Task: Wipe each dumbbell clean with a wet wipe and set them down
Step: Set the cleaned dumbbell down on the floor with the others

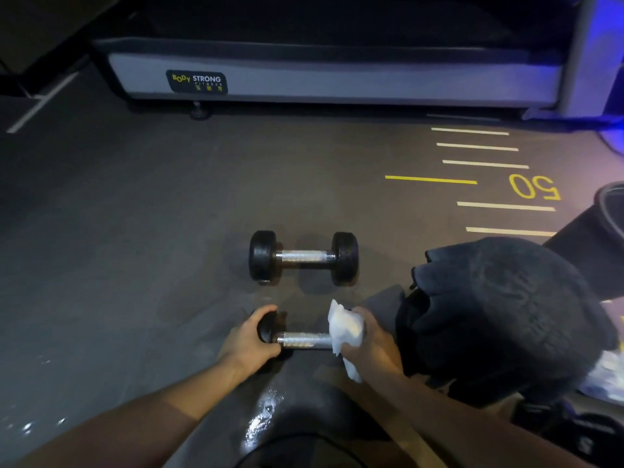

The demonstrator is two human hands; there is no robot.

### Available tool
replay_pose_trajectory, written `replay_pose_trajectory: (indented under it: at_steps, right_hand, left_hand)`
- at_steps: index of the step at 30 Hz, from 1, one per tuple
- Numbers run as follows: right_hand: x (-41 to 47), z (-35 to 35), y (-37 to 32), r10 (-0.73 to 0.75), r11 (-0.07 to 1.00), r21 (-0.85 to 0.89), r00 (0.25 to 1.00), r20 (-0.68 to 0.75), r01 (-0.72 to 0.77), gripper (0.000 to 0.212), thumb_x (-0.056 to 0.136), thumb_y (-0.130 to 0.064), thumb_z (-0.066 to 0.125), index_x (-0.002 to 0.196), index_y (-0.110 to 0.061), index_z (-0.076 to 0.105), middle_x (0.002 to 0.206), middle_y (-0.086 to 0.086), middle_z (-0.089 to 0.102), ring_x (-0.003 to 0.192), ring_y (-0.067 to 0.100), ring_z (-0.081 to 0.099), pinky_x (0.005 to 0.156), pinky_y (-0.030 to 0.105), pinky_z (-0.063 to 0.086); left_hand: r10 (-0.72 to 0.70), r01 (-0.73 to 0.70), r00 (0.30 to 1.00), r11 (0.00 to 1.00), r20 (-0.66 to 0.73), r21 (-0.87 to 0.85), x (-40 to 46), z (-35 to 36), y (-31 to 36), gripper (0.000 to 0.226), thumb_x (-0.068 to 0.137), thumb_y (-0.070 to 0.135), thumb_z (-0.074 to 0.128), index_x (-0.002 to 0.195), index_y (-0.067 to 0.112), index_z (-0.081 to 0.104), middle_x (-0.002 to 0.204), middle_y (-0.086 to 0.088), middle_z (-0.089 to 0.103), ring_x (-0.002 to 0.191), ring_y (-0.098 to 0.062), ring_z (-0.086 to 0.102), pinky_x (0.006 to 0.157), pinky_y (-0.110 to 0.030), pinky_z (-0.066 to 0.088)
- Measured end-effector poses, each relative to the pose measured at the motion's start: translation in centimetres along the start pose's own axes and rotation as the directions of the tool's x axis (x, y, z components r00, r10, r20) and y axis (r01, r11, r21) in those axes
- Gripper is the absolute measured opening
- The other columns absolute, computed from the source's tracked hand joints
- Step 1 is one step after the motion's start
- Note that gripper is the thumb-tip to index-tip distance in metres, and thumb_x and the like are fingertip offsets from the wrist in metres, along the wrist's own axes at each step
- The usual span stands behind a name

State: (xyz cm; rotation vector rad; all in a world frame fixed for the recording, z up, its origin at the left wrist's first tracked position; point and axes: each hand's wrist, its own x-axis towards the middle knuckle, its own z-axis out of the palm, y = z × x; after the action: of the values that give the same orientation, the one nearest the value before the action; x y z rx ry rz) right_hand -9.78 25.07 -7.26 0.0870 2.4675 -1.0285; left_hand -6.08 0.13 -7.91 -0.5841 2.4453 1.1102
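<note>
Floor (135, 214), dark grey rubbery matting, fills most of the head view; white and yellow painted lines and a yellow "50" marked at right, wet glossy patch near the bottom centre. Across the top: long grey machine base with rounded corners (337, 79), smooth panel, black label reading "BODY STRONG FITNESS", small black foot under its left end. Right side: bulky black soft fabric bag (506, 315), slumped on the floor, top flap partly open, contents not discernible. Behind it, a dark round rimmed object at the right edge, too cropped to identify. Pale crumpled packaging at the lower right edge, unclear what.

Far black dumbbell with round heads and knurled chrome handle (303, 257) lies flat on the floor, centre frame, handle running left-right, untouched. Well apart from both hands.

Near black dumbbell with the same knurled chrome handle (304, 339) sits just in front of the person, parallel to the far one, low at floor level; cannot tell if it touches the floor. Left hand (246, 342) cups its left head, fingers wrapped closed over the head. Right hand (368, 336) covers the right head, fingers clamped on a white crumpled wet wipe (344, 329) pressed against that head and the handle end. Wipe is thin, creased, a tail hanging below the hand. Bare forearms enter from the bottom corners.
</note>
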Motion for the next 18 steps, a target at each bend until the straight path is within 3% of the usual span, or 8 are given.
replay_pose_trajectory:
  at_steps: [4,9,15,18]
  right_hand:
    - [-1.2,0.4,-0.5,-0.034,0.998,0.046,0.995,-0.091,0.038,0.052,0.070,-0.048,0.062,0.118,-0.046,0.042,0.103,-0.008,0.064,0.097,0.017,0.064,0.088,0.041,0.053]
    - [-1.2,-1.8,-3.5,-0.062,0.993,0.091,0.988,-0.141,0.075,0.044,0.070,-0.050,0.062,0.111,-0.047,0.046,0.086,0.004,0.069,0.076,0.024,0.069,0.074,0.042,0.059]
    - [-3.5,-9.6,-10.9,-0.185,0.977,0.046,0.935,-0.302,0.209,0.063,0.055,-0.044,0.061,0.115,-0.045,0.043,0.091,0.001,0.068,0.072,0.027,0.068,0.073,0.038,0.057]
    - [-5.6,-15.2,-13.8,-0.235,0.966,0.013,0.892,-0.387,0.260,0.064,0.056,-0.041,0.063,0.116,-0.047,0.042,0.091,-0.001,0.068,0.073,0.028,0.069,0.073,0.039,0.058]
  left_hand:
    - [0.027,-0.027,0.998,1.000,-0.061,0.000,-1.0,-1.0,0.6,0.077,0.071,0.018,0.079,0.138,0.046,0.053,0.115,0.009,0.070,0.098,-0.012,0.065,0.081,-0.021,0.048]
    - [0.095,-0.092,0.990,0.995,-0.101,0.031,-2.7,-5.3,4.0,0.075,0.073,0.017,0.077,0.136,0.049,0.052,0.110,0.007,0.068,0.091,-0.014,0.063,0.070,-0.019,0.045]
    - [0.252,-0.244,0.938,0.968,-0.236,0.065,-6.1,-12.7,12.3,0.082,0.053,0.039,0.069,0.134,0.048,0.055,0.114,0.009,0.071,0.107,-0.018,0.067,0.093,-0.031,0.053]
    - [0.347,-0.341,0.891,0.937,-0.292,0.074,-8.3,-15.1,17.3,0.076,0.064,0.031,0.079,0.134,0.047,0.056,0.113,0.008,0.069,0.105,-0.020,0.065,0.094,-0.034,0.054]
